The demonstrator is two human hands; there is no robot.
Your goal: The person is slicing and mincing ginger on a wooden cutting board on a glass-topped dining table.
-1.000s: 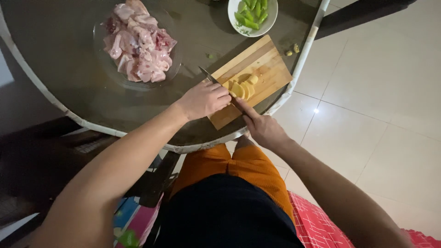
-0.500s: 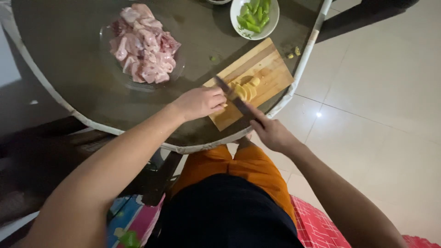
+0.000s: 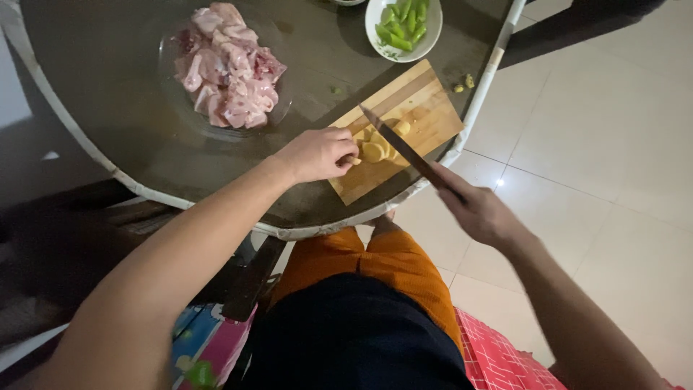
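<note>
Slices (image 3: 377,148) lie just beside left hand (image 3: 317,154), knife (image 3: 401,145) raised above.

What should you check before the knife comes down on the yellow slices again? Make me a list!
1. Knife gripped in the right hand: ok.
2. Blade clear of fingers: ok, it is lifted above the yellow slices.
3. Left hand fingertips curled back from the cutting spot: cannot tell, they are hidden.
4. Cutting board fully on the table: not ok, its near corner sits right at the rim.
5. Glass plate of raw meat and bowl of green pieces out of the way: ok.
</note>
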